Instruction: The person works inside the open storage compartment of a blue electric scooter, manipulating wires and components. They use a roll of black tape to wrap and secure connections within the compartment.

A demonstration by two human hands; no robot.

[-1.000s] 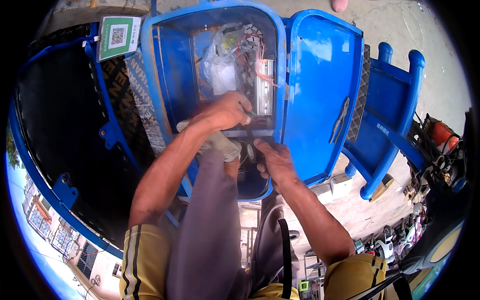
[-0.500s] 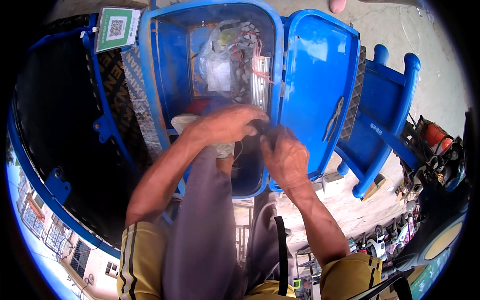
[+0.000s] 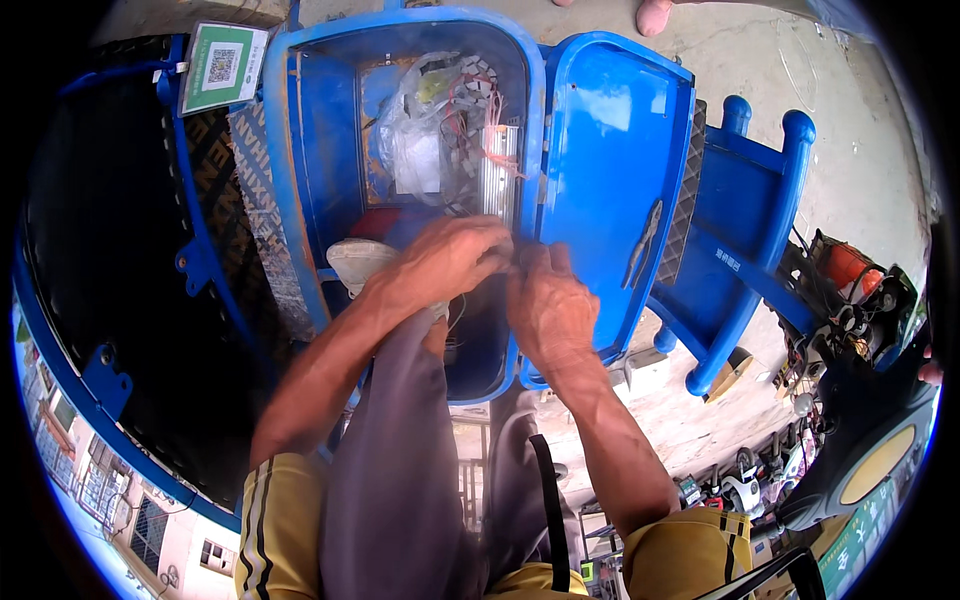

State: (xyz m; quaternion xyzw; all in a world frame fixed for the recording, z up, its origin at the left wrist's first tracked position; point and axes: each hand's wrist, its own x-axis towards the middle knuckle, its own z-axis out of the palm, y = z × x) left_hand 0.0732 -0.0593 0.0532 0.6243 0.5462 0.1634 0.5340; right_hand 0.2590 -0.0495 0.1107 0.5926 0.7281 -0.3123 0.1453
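My left hand (image 3: 455, 262) and my right hand (image 3: 553, 312) meet over the right rim of an open blue metal box (image 3: 395, 20). Fingers on both are curled and pressed together. Something small and dark seems to sit between them, but the fingers cover it and I cannot make out what it is. Inside the box, beyond my hands, a finned silver metal case (image 3: 497, 185) lies among pinkish wires (image 3: 503, 158) and a clear plastic bag (image 3: 400, 130). My shoe (image 3: 357, 262) rests at the box, beside my left wrist.
To the right, pliers (image 3: 643, 245) lie on the opened blue lid (image 3: 595, 190). Past it stands a blue metal frame (image 3: 750, 180). A black padded seat (image 3: 120, 220) and a green-and-white card (image 3: 223, 68) are at left. Another person's foot (image 3: 653, 16) shows at the top.
The whole scene has shifted slightly left in the view. Both hands stay close together over the box rim, their fingers slightly moved.
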